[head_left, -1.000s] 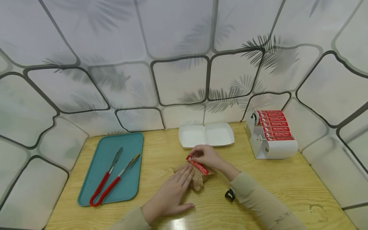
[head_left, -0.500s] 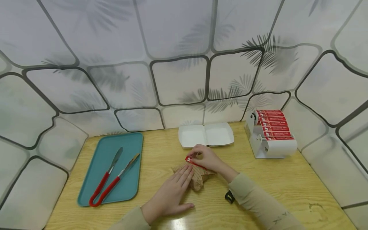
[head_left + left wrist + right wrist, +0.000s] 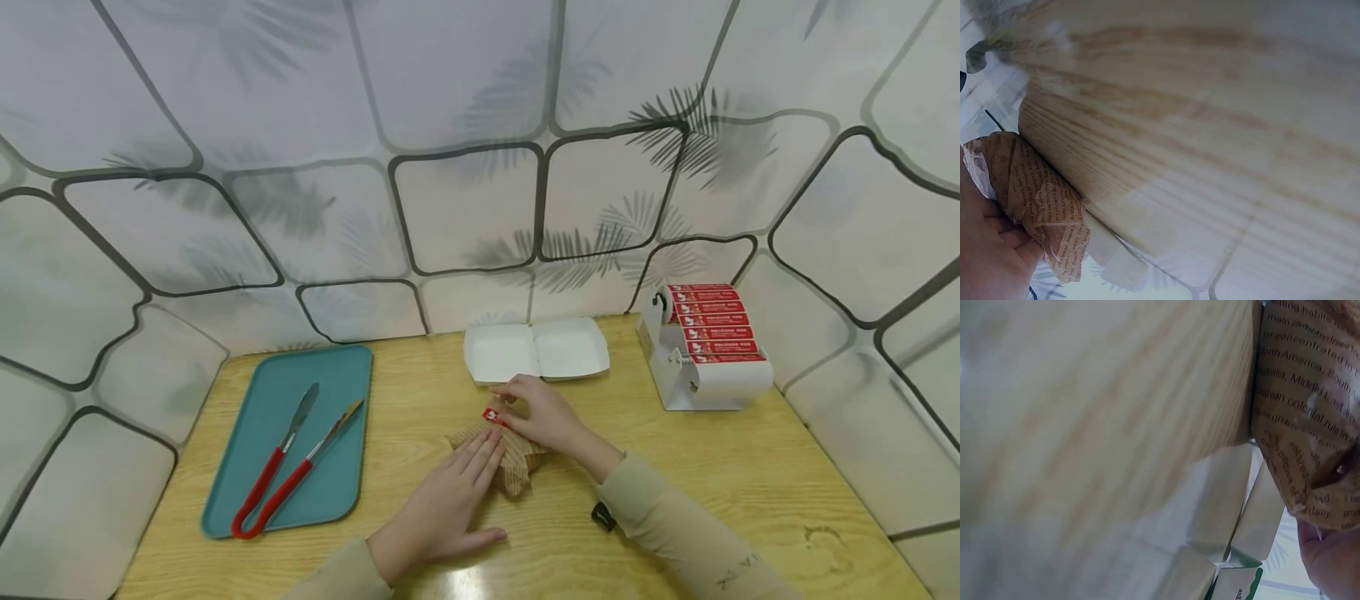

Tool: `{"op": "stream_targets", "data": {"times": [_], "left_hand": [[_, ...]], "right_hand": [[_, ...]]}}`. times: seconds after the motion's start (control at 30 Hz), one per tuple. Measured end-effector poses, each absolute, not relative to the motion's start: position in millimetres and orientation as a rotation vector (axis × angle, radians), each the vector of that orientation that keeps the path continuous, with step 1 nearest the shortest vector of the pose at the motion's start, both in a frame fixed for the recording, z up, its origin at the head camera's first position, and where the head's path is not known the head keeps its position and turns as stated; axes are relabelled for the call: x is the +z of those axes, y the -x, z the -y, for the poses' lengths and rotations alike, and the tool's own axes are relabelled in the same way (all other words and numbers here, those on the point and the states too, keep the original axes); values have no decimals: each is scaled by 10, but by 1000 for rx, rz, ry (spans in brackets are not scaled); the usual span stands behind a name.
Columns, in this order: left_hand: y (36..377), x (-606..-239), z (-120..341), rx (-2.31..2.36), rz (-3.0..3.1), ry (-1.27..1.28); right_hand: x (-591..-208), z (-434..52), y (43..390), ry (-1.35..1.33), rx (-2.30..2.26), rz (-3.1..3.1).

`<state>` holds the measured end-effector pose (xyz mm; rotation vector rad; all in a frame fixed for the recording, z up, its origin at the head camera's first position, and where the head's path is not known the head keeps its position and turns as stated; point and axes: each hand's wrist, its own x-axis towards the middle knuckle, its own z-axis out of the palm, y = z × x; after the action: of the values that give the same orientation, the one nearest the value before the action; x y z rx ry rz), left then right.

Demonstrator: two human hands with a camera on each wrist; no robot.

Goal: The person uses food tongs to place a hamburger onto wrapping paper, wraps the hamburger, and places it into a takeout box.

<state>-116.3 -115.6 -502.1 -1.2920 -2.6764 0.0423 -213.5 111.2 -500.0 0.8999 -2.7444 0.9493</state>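
A package wrapped in brown printed paper (image 3: 516, 467) lies on the table between the hands. My left hand (image 3: 450, 492) rests on its left side with straight fingers. In the left wrist view, the fingers lie against the wrapping's printed paper (image 3: 1041, 194). My right hand (image 3: 543, 414) is over the package's far right side, with bent fingers and the thumb at a red sticker (image 3: 492, 415). Only the sticker's left end shows; the rest is hidden by that hand. In the right wrist view, the wrapping (image 3: 1310, 381) has creased folds, with part of the hand (image 3: 1335, 562) beyond it.
An open white paper box (image 3: 502, 354) stands just behind the package. At the left, a teal tray (image 3: 330, 492) holds tongs with red handles (image 3: 281, 487). A sticker dispenser (image 3: 708, 350) with a roll of red labels stands at the back right. Patterned walls enclose the table.
The sticker's long right part, in view a second ago, has gone out of sight behind my right hand, which has shifted slightly. My left hand stays in place.
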Motion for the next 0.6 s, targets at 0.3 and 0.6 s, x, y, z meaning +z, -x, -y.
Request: {"op": "stream_targets", "data": {"times": [0.3, 0.6], "left_hand": [[1166, -5016, 1158, 42, 2700, 1299], [1163, -5033, 1163, 32, 2665, 1294]], "right_hand": [[-4958, -1126, 1993, -970, 929, 2654], [-4965, -1219, 1788, -1070, 666, 2574]]}}
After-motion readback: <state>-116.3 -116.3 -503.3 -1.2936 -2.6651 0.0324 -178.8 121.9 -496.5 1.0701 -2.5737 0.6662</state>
